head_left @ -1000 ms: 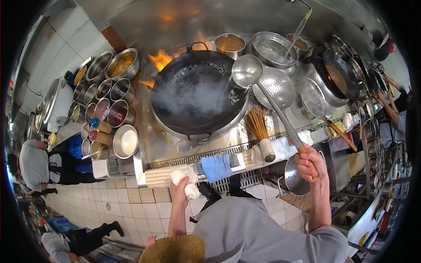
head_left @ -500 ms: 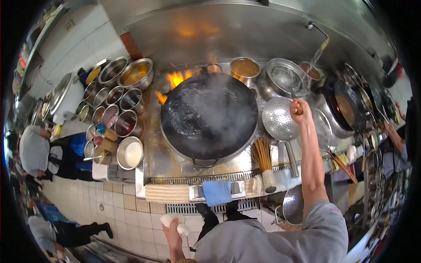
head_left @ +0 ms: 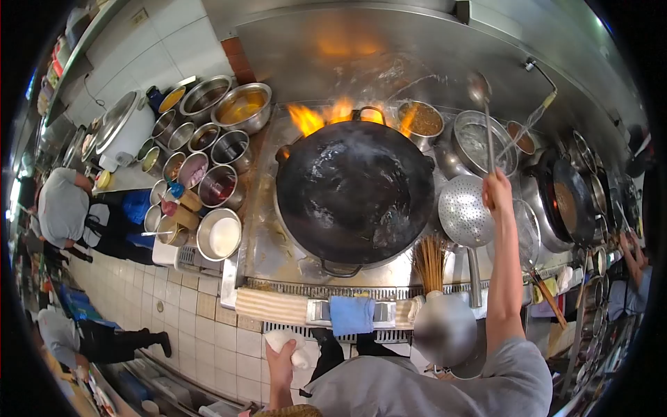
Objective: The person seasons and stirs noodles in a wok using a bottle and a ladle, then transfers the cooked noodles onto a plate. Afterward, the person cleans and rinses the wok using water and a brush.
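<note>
A long-handled ladle (head_left: 489, 128) is gripped in my right hand (head_left: 497, 192), its bowl raised in front of the metal back wall. Below it stands a steel basin of water (head_left: 478, 142), close to a running tap (head_left: 545, 104). A perforated strainer (head_left: 460, 214) lies just left of my right forearm. My left hand (head_left: 281, 367) is closed around a folded white cloth (head_left: 283, 342), low near my body. Between the hands, in front of me, a large black wok (head_left: 354, 187) sits on the burner with wet, shiny patches inside. Flames (head_left: 339, 111) rise behind its far rim.
Several steel pots and a bowl of white contents (head_left: 224, 233) stand at the left. A bamboo brush (head_left: 431, 264) and a blue cloth (head_left: 351, 315) are along the front edge. Another wok (head_left: 566, 201) is at the right. Other people (head_left: 64, 201) stand at left and right.
My right hand has lifted the ladle out of the water basin, so its bowl now shows high up. Steam over the wok has thinned. The view has shifted slightly. The left hand keeps the cloth.
</note>
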A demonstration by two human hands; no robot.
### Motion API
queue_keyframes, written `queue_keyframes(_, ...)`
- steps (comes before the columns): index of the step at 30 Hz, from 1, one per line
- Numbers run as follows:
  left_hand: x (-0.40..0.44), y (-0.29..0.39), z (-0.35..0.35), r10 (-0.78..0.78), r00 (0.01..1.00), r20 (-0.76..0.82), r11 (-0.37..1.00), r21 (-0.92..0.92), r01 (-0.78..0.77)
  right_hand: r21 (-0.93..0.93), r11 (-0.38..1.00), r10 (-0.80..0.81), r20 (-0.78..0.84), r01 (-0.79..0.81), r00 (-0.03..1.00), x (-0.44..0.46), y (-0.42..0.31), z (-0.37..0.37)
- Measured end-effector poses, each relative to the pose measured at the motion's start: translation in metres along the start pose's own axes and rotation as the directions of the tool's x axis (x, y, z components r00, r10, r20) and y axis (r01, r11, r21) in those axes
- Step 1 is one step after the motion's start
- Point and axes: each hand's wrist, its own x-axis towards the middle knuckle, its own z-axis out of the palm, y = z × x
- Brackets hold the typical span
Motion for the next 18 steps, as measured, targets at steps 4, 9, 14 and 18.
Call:
queue_keyframes(4, 0.005, -0.010, -0.021, 0.015, 0.999, -0.044, 1.000, -0.008, -0.016, -0.340, 0.925, 0.104, -0.196, -0.168, 0.975, -0.032, 0.015, -0.018)
queue_keyframes(9, 0.006, 0.003, -0.020, 0.076, 0.994, -0.079, 0.996, 0.053, -0.072, 0.480, 0.791, 0.430, 0.005, -0.379, 0.903, 0.006, -0.003, -0.015)
queue_keyframes(14, 0.002, 0.017, -0.009, 0.090, 0.993, -0.077, 0.992, 0.101, -0.082, 0.350, 0.874, 0.271, 0.222, -0.336, 0.937, 0.046, -0.029, 0.026)
queue_keyframes(18, -0.008, 0.006, -0.016, 0.087, 0.992, -0.087, 0.985, 0.160, -0.072, 0.253, 0.915, 0.253, 0.245, -0.313, 0.936, 0.039, -0.036, 0.028)
